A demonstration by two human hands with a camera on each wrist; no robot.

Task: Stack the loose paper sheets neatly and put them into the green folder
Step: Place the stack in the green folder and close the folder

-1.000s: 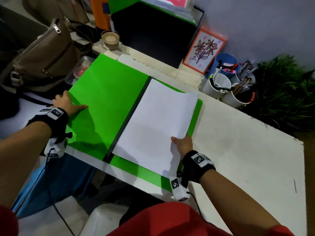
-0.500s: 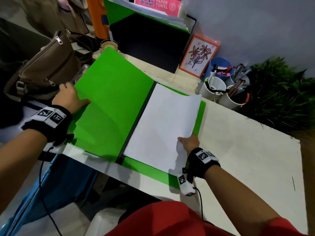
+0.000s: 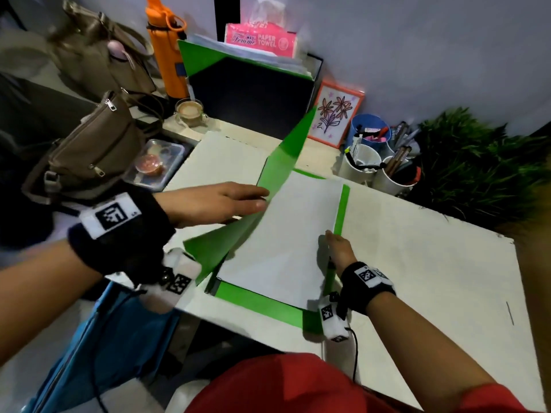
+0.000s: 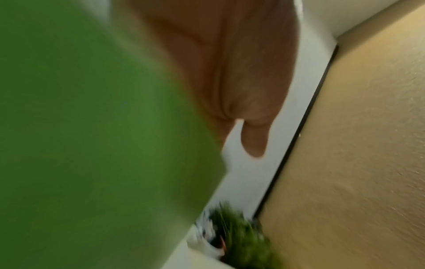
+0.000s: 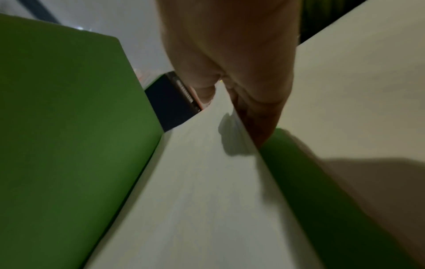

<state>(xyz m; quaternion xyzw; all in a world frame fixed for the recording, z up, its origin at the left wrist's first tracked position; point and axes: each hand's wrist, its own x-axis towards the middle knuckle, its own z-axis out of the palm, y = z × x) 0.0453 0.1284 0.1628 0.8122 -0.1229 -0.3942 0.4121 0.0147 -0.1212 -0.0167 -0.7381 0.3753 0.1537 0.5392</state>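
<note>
The green folder point(image 3: 259, 302) lies open on the white table, its back half flat under a stack of white paper sheets point(image 3: 286, 234). Its front cover point(image 3: 277, 174) stands raised and tilted over the sheets. My left hand point(image 3: 214, 201) lies with straight fingers against the cover's outer face; in the left wrist view the cover point(image 4: 92, 127) is a green blur beside the left hand point(image 4: 230, 72). My right hand point(image 3: 337, 248) pinches the stack's right edge, thumb on top. The right wrist view shows the right hand point(image 5: 230, 81) on the sheets point(image 5: 195, 191), with the cover point(image 5: 69, 109) rising at left.
Left of the table sit a brown bag point(image 3: 89, 153) and a food container point(image 3: 155, 165). Along the back stand an orange bottle point(image 3: 167, 55), a coffee cup point(image 3: 190, 111), a black file box point(image 3: 253, 96), a framed flower drawing point(image 3: 335, 114), pen cups point(image 3: 363, 162) and a plant point(image 3: 477, 168). Bare table point(image 3: 432, 263) stretches right.
The left cover, flat on the table a second ago, has been lifted by my left hand and swung up toward the sheets. My right hand has stayed on the stack's right edge.
</note>
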